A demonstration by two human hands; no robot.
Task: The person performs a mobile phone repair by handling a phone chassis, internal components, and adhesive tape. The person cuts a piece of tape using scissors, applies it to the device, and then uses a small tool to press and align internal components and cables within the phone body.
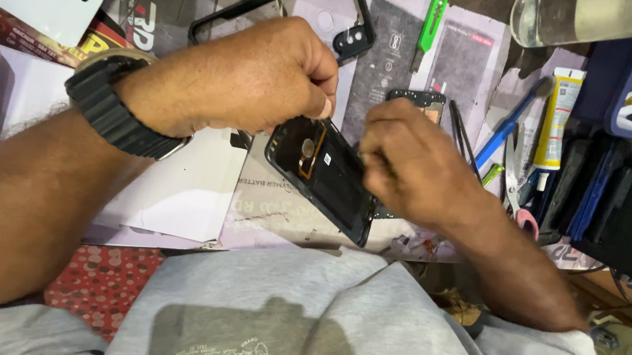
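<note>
My grey shirt is filling the bottom of the view, and a patch of red dotted cloth is showing beside it on my left. Just beyond the shirt, I am holding an opened phone body above the desk, tilted so that one end points down toward me. Its dark inside is facing up, with a round silver part and a thin orange strip showing.

My left hand is closing its grip on the upper end of the phone body, thumb and fingers pinched together on the edge. A black wristwatch is sitting on that wrist. My right hand is curling its grip shut on the right side of the phone body; I cannot tell whether the fingers are also pinching something small against it.

Under the phone body, white papers and flat printed cards are lying across the desk. Just past my right hand, a small dark phone part is lying on a grey sheet, with thin black tweezers beside it. A blue-handled tool, a white and yellow tube of glue and a pair of scissors are lying further to the right, near dark trays.

Farther off, behind my left hand, a black phone frame is resting on the papers. A green knife is lying near the far edge, and a clear bottle is lying at the top right.
</note>
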